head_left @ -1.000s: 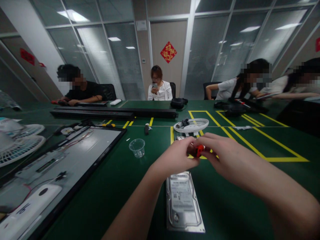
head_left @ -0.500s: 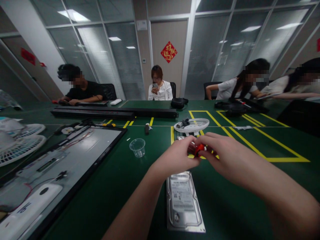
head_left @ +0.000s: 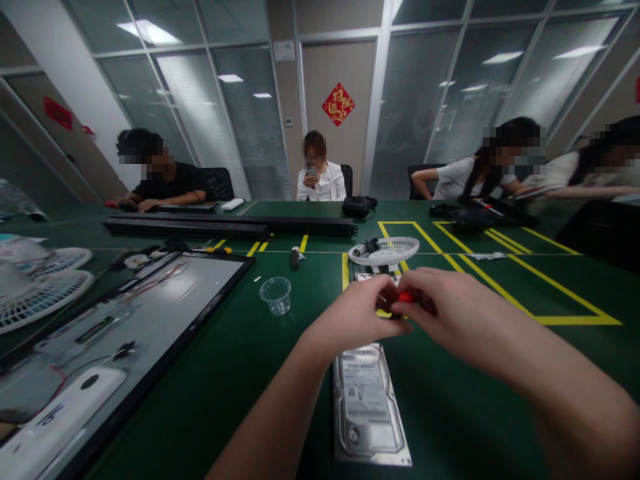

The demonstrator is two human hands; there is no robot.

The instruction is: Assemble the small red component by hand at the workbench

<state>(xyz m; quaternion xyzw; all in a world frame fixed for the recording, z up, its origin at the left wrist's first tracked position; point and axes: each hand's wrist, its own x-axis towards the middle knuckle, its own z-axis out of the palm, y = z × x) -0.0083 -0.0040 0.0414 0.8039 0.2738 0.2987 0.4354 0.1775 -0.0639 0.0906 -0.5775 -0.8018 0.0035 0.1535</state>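
Note:
Over the green table, my left hand (head_left: 367, 305) and my right hand (head_left: 443, 300) meet fingertip to fingertip. A small red object (head_left: 407, 297), too hidden to name, is pinched in the right hand's fingers. The left hand's fingers curl in against it; whatever they grip is covered. Below my wrists a silver hard drive (head_left: 367, 407) lies flat, label side up. Just beyond my hands, a second silver drive (head_left: 367, 277) is partly covered by them.
To the left stands a clear plastic cup (head_left: 276, 297), beside a large opened display panel (head_left: 165, 320). A white basket (head_left: 400, 253) holding small dark parts sits beyond my hands. Long black bars (head_left: 230, 227) lie farther back. Several people sit across the table.
My right fingers have shifted slightly around the red object, and less of it shows between my hands. The hard drive and the cup stay in place.

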